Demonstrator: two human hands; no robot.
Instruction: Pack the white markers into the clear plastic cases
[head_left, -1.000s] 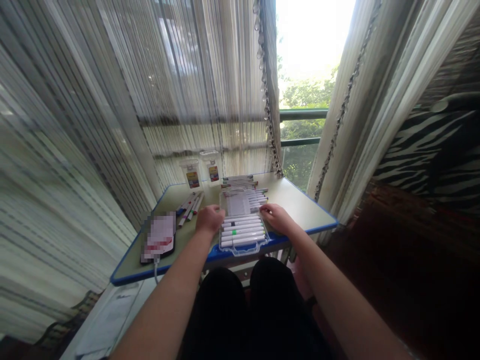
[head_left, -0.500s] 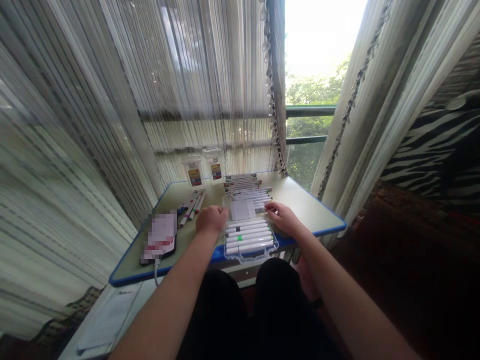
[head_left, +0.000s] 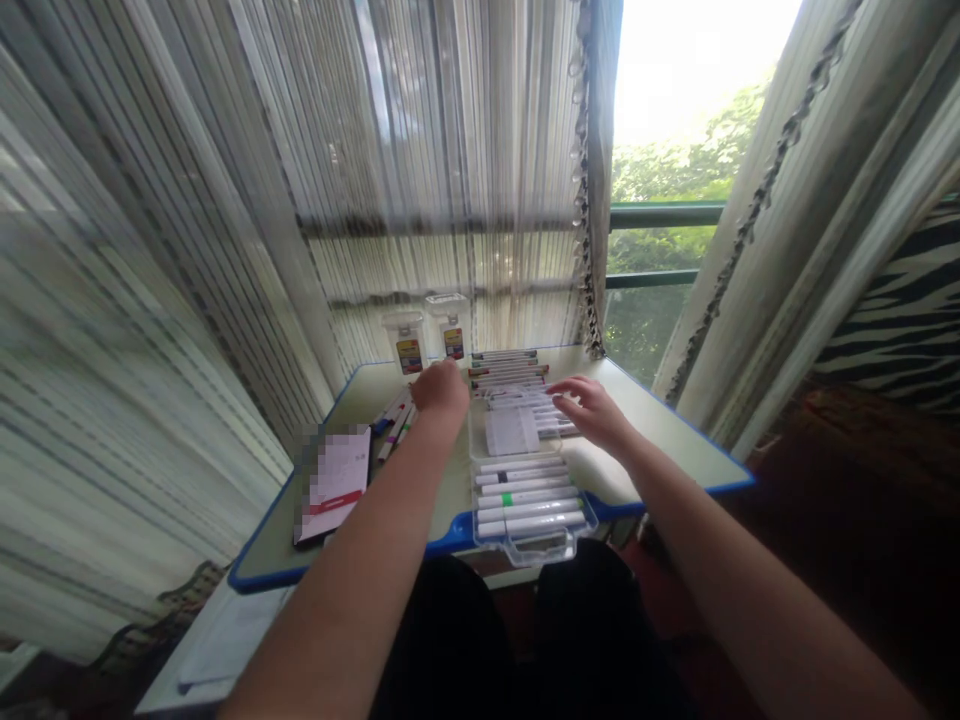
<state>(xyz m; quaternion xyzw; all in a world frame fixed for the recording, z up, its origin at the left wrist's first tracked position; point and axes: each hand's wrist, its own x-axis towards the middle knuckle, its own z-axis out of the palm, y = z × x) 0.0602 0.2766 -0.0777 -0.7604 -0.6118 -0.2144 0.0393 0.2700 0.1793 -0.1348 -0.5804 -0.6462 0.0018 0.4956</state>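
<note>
An open clear plastic case [head_left: 589,515] lies at the table's front edge, its handle towards me. Several white markers [head_left: 525,490] fill its near half, one banded green, one black. Its far half holds a white sheet [head_left: 512,431]. My left hand [head_left: 441,388] is curled closed beside several loose markers [head_left: 396,430] on the left; what it grips, if anything, is hidden. My right hand [head_left: 592,410] hovers open, fingers apart, by the right end of the markers behind the case. Further back lies a row of markers [head_left: 506,368] side by side.
Two clear containers [head_left: 409,350] with coloured labels stand at the back left. A phone [head_left: 341,485], partly blurred, lies at the left of the blue-edged table [head_left: 675,460]. Curtains [head_left: 420,180] hang close behind it.
My left hand has moved from the case's left side away from me, towards the loose markers. My right hand has lifted and its fingers have spread. The view has shifted left.
</note>
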